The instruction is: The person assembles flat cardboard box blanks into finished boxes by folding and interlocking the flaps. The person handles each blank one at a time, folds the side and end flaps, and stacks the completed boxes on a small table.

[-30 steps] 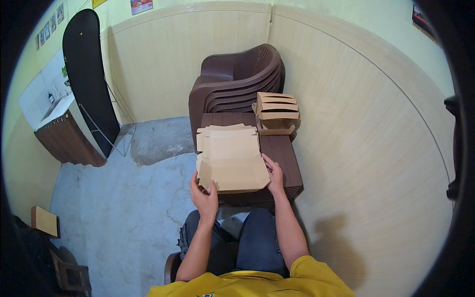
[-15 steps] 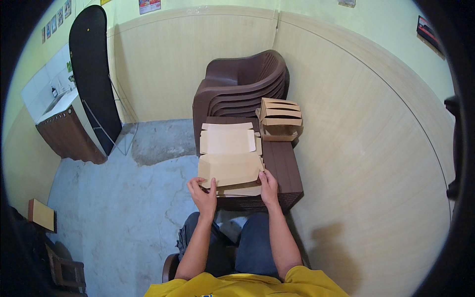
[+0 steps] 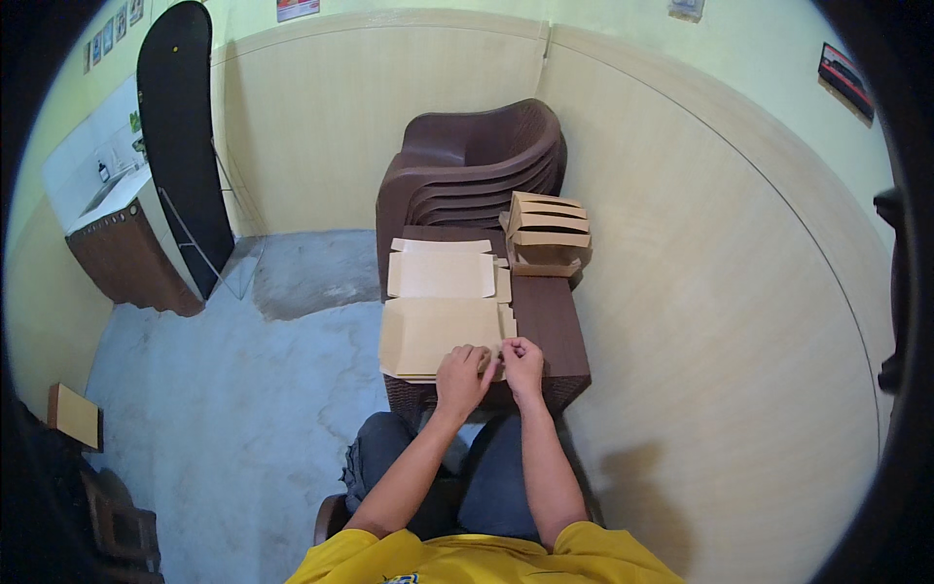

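Note:
A flat tan cardboard box blank (image 3: 438,331) lies on top of a stack of like blanks on a small dark brown table (image 3: 550,321). A paler blank (image 3: 443,274) lies just beyond it. My left hand (image 3: 462,375) rests on the near right corner of the top blank, fingers curled on its edge. My right hand (image 3: 523,362) sits close beside it at the same corner, pinching a small flap. Folded cardboard boxes (image 3: 545,234) are stacked at the table's far right.
Stacked brown plastic chairs (image 3: 467,165) stand behind the table against the beige wall. A black board (image 3: 180,136) leans at the left beside a counter with a sink (image 3: 117,224). A cardboard piece (image 3: 73,414) lies on the grey floor.
The blank I held up by both sides has been laid flat on the stack. Both hands have come together at its near right corner.

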The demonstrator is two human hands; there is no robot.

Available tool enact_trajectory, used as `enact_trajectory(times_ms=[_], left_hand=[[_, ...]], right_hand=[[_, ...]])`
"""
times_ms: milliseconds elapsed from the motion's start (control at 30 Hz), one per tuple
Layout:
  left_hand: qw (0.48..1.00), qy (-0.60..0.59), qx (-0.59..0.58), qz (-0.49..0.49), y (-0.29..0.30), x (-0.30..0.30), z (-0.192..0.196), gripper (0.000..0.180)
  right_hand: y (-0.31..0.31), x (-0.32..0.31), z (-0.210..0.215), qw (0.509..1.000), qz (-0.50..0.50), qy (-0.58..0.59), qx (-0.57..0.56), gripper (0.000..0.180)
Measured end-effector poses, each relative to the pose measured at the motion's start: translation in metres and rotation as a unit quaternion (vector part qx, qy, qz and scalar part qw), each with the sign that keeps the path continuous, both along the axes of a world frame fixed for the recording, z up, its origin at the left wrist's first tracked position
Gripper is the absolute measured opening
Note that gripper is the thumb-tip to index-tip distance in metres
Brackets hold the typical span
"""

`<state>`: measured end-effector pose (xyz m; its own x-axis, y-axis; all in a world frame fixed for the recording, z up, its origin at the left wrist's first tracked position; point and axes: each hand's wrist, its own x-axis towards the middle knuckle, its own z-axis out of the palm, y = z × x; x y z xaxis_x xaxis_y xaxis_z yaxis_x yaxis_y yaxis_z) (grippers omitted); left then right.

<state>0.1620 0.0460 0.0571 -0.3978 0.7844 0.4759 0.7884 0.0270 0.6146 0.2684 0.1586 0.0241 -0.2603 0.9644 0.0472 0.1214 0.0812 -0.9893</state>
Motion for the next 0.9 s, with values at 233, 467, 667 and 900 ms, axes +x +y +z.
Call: enact_trajectory(times_ms=[233,467,667,900], left_hand=[[0.991,-0.130,-0.010,0.033,0.019,-0.016,-0.013,0.028],[0.962,-0.255,-0.092,0.020,0.038,-0.048,-0.008,0.029],[0.941,-0.323,-0.101,0.011,0.042,-0.052,-0.010,0.027],[0.940,-0.323,-0.105,0.022,0.041,-0.051,-0.010,0.027]], right_hand=[[0.005,-0.001,0.005,0.998,0.026,-0.040,0.038,0.036],[-0.006,-0.014,0.005,0.999,0.026,0.010,0.025,0.035],[-0.011,-0.016,0.012,1.000,0.012,0.016,0.014,0.037],[-0.016,-0.014,0.017,0.994,0.008,0.103,-0.044,0.036]])
